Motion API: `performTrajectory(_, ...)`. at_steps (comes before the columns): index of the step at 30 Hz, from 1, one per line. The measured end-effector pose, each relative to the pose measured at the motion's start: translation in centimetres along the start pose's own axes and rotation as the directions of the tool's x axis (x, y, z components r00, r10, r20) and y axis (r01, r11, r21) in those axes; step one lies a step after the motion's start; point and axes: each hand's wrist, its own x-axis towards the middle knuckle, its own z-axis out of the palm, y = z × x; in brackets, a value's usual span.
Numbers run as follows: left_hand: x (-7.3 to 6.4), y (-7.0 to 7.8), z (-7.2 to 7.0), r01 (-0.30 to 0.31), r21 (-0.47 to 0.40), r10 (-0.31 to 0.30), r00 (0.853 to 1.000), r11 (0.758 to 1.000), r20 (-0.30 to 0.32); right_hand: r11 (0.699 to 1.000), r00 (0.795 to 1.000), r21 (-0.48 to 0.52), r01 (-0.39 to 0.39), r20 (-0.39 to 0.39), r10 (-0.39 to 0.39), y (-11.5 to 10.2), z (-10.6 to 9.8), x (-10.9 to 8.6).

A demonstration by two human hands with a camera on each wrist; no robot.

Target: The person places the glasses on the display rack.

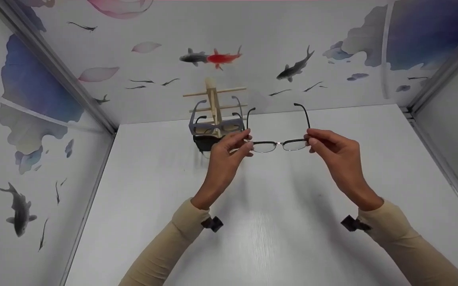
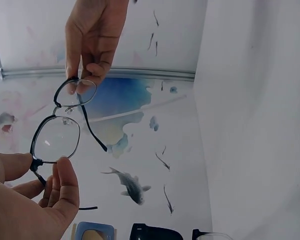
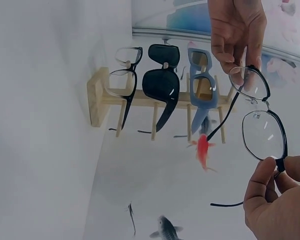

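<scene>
A pair of clear-lensed eyeglasses point(image 1: 279, 143) with a black browline frame is held up between both hands, its temples unfolded and pointing toward the back wall. My left hand point(image 1: 231, 157) pinches the left end of the frame near the hinge. At the opposite hinge, my right hand point(image 1: 338, 159) grips between thumb and fingers. In the right wrist view both lenses of the eyeglasses point(image 3: 264, 134) show, with a hand at each end. Just left of the left hand stands a wooden eyeglass rack point(image 1: 212, 93), partly hidden behind the glasses on it.
The rack carries blue-grey sunglasses point(image 3: 203, 90) on top, black sunglasses point(image 3: 161, 85) in the middle and black-and-clear glasses point(image 3: 123, 82) nearest its base. Bare rack pegs point(image 1: 233, 90) stick out above them. White walls with painted fish point(image 1: 295, 65) enclose the white table point(image 1: 268, 238).
</scene>
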Motion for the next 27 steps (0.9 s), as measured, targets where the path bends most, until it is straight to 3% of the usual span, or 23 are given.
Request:
performTrajectory(12, 0.9, 1.1, -1.5, -0.080, -0.004, 0.080, 0.997, 0.997, -0.018, 0.998, 0.998, 0.008, 0.060, 0.016, -0.061, -1.2, 1.2, 1.9)
performTrajectory(19, 1.3, 2.0, -2.5, -0.077, -0.006, 0.077, 0.996, 0.997, -0.038, 0.997, 0.997, 0.025, 0.075, 0.016, -0.076, -1.7, 2.2, 3.1)
performTrajectory(27, 1.4, 2.8, -4.0, -0.093, 0.051, 0.096, 0.993, 0.994, -0.064, 0.995, 0.995, 0.052, 0.091, 0.044, -0.093, -1.9, 3.5, 4.1)
